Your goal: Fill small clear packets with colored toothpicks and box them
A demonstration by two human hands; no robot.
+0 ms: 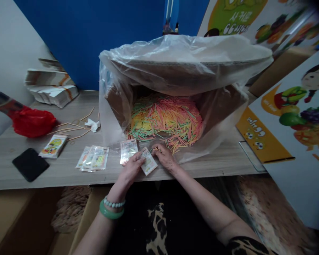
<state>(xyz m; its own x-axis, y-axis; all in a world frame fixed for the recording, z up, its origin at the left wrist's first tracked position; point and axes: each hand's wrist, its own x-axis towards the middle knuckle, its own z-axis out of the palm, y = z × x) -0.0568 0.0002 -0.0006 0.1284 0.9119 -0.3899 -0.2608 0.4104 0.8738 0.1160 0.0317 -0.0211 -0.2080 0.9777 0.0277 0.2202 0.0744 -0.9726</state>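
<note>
With the left hand [133, 165] pinching the small clear printed plastic packet [149, 162] open, we feed colourful thin plastic sticks [166, 118], gathered between right hand [163, 156] fingertips, squarely into its mouth.

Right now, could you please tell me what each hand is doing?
Left hand: closed, holding a small packet.
Right hand: fingers pinching a few coloured sticks.

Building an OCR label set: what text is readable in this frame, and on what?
None reads cleanly.
Top poster: white non-Latin lettering, too blurred to quote.
Orange panel: non-Latin lettering, blurred.
Packet in left hand: print too small.
Packets on table: print too small.
</note>
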